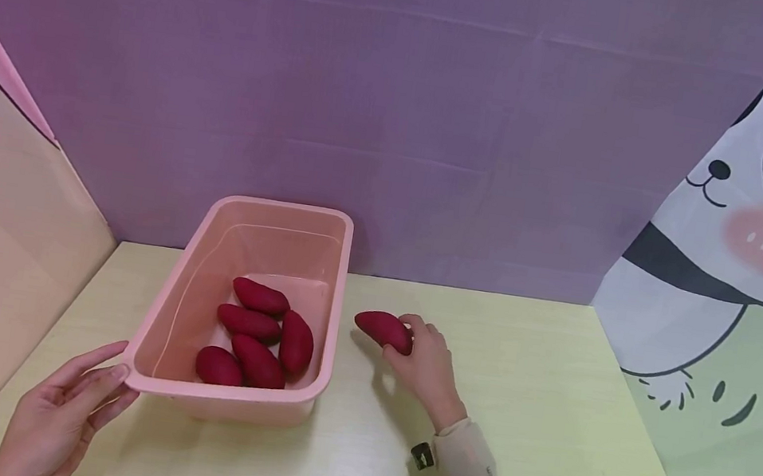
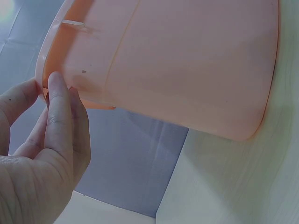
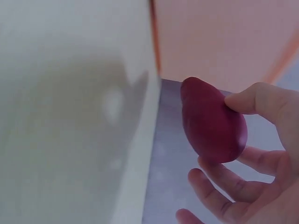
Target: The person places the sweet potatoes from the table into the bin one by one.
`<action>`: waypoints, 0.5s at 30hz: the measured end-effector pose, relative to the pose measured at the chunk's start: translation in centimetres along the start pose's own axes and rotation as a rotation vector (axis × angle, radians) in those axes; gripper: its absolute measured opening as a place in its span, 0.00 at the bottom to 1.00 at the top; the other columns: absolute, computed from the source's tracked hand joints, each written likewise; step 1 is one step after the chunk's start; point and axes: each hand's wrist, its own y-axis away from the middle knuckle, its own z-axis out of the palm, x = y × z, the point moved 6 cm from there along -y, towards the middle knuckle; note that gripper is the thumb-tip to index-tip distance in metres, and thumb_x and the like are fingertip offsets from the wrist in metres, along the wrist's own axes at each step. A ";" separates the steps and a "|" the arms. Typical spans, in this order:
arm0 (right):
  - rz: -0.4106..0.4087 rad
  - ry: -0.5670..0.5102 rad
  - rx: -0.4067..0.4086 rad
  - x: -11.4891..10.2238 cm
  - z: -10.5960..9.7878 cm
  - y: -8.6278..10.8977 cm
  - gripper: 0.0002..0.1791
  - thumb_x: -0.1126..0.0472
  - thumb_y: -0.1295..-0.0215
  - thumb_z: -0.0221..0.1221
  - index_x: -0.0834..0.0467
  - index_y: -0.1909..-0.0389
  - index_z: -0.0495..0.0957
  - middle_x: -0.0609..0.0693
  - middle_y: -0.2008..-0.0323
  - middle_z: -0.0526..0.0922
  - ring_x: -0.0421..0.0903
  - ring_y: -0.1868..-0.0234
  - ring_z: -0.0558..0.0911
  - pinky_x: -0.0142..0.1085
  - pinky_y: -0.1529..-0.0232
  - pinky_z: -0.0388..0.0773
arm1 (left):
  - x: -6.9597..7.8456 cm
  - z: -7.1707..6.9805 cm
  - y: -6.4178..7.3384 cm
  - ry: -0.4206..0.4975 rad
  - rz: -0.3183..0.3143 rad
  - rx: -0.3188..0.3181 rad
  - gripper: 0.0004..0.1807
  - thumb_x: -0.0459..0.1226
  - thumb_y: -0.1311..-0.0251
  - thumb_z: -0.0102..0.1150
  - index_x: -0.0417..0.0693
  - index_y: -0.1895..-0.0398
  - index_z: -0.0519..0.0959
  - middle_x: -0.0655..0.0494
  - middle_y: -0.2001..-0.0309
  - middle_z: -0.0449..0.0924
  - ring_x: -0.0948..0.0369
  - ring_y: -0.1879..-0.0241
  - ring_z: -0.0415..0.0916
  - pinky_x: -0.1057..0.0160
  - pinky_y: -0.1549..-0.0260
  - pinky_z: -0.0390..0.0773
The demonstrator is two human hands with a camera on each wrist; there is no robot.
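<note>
A pink plastic bin [image 1: 333, 328] stands on the table, with several dark red sweet potatoes [image 1: 254, 361] lying on its floor. At the bin's near left corner my left hand [image 1: 65, 409] pinches the rim between thumb and fingers; the left wrist view shows the fingertips [image 2: 57, 86] at that rim. To the right of the bin, my right hand [image 1: 425, 368] holds another sweet potato [image 1: 380, 328] by one end, its other end pointing left toward the bin. In the right wrist view this sweet potato [image 3: 210, 121] sits between thumb and fingers, above the table.
The pale wooden table [image 1: 518, 352] extends to the right of the bin. A purple cloth wall [image 1: 439, 133] closes the back. Printed panels stand at both sides, a panda [image 1: 756, 199] on the right one. A black tag [image 1: 422, 456] sits by the right wrist.
</note>
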 end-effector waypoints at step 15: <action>-0.131 -0.219 0.087 -3.9 -5.2 -2.1 0.24 0.60 0.42 0.68 0.60 0.45 0.79 0.52 0.58 0.83 0.49 0.57 0.81 0.43 0.61 0.84 | 0.1 0.1 0.0 -0.005 -0.002 -0.008 0.22 0.18 0.30 0.48 0.41 0.39 0.80 0.47 0.56 0.86 0.56 0.56 0.85 0.56 0.54 0.84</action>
